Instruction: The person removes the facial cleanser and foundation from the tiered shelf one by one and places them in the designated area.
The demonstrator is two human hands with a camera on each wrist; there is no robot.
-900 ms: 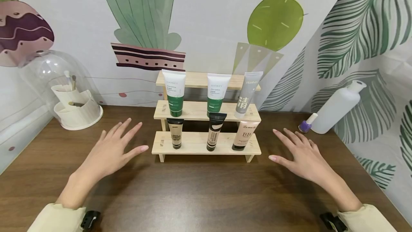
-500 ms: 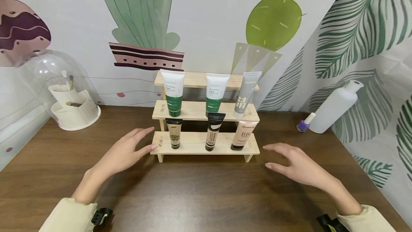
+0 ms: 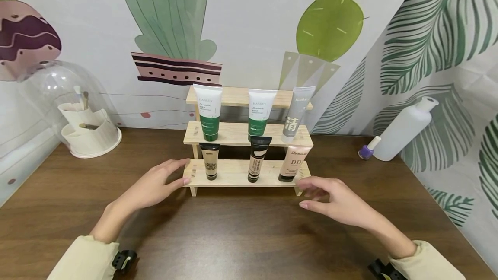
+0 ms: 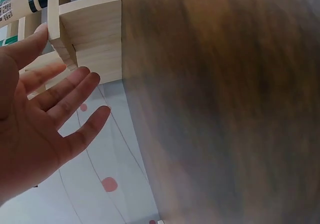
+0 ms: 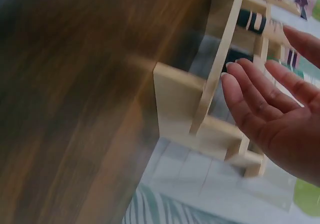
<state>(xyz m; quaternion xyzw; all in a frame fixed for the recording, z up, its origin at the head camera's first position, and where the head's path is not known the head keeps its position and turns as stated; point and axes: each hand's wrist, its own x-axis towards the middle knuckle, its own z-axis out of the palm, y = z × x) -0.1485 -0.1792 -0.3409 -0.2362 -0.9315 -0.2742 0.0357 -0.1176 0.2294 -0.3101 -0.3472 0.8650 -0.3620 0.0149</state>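
A three-step wooden display rack (image 3: 234, 172) stands on the brown table. At the left end of its lowest step is my left hand (image 3: 151, 188), fingers extended; in the left wrist view the thumb (image 4: 34, 46) meets the step's edge. My right hand (image 3: 340, 200), fingers slightly bent and holding nothing, hovers by the rack's right front corner, near a pink BB cream tube (image 3: 295, 163). Also on the lowest step stand a beige tube with a black cap (image 3: 211, 161) and a black-and-beige tube (image 3: 257, 161). Two white-and-green tubes (image 3: 210, 109) and a grey tube (image 3: 297, 113) occupy the middle step.
At the far left a clear dome (image 3: 66, 85) covers a white brush holder (image 3: 91, 135) with brushes. A purple nail polish bottle (image 3: 365, 152) and a frosted white bottle (image 3: 402, 131) stand at the back right. Behind the rack rises a patterned wall (image 3: 253, 25).
Both hands have come inward toward the rack. The left reached the left end of the lowest step; the right moved left to the right front corner. The tubes stay where they were.
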